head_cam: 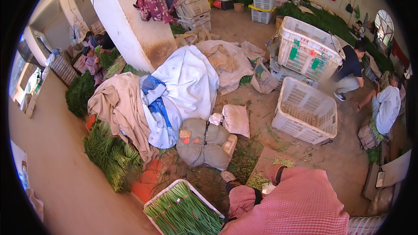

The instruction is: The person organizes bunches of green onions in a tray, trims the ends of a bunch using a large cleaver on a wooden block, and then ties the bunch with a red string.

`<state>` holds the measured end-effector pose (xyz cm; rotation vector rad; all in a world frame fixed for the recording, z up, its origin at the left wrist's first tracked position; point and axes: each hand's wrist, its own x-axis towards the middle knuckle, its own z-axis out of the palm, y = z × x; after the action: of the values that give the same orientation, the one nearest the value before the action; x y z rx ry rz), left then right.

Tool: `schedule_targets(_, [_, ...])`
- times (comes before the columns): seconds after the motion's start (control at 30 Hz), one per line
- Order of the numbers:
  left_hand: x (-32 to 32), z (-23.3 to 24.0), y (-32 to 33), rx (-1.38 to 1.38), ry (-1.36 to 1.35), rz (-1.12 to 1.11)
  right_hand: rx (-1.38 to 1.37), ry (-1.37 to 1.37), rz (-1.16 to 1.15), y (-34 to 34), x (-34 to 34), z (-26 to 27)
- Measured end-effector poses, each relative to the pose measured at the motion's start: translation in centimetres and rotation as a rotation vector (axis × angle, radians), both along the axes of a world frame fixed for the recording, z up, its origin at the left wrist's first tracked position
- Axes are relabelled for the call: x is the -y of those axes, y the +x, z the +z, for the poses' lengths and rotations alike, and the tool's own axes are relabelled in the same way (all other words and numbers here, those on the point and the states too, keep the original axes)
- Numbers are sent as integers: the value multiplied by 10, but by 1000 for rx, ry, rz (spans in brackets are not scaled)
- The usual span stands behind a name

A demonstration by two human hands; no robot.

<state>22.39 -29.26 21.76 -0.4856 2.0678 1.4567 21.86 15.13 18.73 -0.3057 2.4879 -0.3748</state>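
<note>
Two pink checked sleeves with dark cuffs reach forward at the bottom right. Beyond the right cuff, my right hand [272,171] is partly visible over a flat board [265,159] strewn with small pale green pieces [258,181]; its fingers are indistinct. Past the left cuff lies a white patch [268,188]; whether it is a glove or another item cannot be told, and my left hand is not clearly distinguishable. A white crate [151,199] at the bottom holds long green stalks [186,210] tied with red bands. A shoe [227,176] shows beside the board.
An empty white plastic crate [305,111] stands ahead right, near stacked crates [308,50]. Ahead lie a tied grey bundle [204,143], a pale sack [235,120] and cloth-covered heaps [189,81]. Green stalks [112,156] are piled left. Several people work farther off, two of them nearby at right.
</note>
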Motion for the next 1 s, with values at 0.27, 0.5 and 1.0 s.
schedule_targets(0.27, [-21,-2,-112,60,-62,-85,530,-149,-356,-113,4,51])
schedule_targets(0.5, [-57,12,-184,82,-73,-228,610,167,-215,-46,-67,101])
schedule_targets(1.0, [-70,61,-249,-88,28,-318,444,159,-757,16,-58,144])
